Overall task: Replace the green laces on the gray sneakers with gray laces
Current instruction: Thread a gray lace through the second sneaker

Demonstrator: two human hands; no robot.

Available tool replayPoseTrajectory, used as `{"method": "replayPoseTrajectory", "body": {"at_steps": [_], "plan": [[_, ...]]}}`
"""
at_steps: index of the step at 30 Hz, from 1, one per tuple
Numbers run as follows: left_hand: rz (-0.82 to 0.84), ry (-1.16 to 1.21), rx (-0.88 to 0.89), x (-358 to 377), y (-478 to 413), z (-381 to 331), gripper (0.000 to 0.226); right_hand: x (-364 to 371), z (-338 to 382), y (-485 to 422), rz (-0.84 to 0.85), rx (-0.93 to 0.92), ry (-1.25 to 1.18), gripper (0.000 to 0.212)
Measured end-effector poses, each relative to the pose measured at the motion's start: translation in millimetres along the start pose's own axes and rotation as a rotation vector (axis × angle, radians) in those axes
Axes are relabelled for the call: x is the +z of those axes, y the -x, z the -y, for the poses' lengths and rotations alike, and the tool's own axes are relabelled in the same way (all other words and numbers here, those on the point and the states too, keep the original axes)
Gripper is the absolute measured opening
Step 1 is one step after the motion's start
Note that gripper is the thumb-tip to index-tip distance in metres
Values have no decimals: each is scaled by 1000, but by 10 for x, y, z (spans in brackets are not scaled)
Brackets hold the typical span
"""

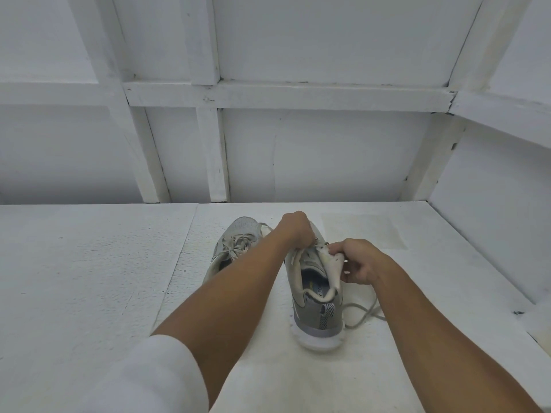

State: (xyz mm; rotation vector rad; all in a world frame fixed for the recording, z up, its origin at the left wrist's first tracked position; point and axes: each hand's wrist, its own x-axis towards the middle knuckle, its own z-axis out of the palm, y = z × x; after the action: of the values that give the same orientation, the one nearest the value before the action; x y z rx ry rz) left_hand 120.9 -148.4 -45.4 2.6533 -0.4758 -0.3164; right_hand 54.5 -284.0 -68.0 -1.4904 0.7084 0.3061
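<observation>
Two gray sneakers stand on the white table (89,263). The near sneaker (316,308) has its heel toward me. My left hand (295,231) is curled over its lace area and pinches something small there, probably the lace. My right hand (357,260) pinches the sneaker's tongue or upper edge (328,257) and holds it back. A gray lace (362,315) trails in a loop on the table right of this sneaker. The far sneaker (235,242), left and behind, is laced with a pale lace (238,248) tied at the top. No green lace shows.
White framed wall panels (298,150) rise behind the table, and a side wall (492,219) closes in on the right. A faint square stain (363,231) marks the table right of the hands.
</observation>
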Motion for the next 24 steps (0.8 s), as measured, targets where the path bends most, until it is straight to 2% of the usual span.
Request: {"method": "replayPoseTrajectory", "body": {"at_steps": [15,20,24], "plan": [[-51,43,-56,91,57,-112,25,24,17,20,-6,-39,74,6],[-125,-1,-27,125,139,-226,22,12,58,-49,8,-53,133,25],[-187,-59,-55,152,241,-253,27,48,66,-44,-61,-118,192,17]]}}
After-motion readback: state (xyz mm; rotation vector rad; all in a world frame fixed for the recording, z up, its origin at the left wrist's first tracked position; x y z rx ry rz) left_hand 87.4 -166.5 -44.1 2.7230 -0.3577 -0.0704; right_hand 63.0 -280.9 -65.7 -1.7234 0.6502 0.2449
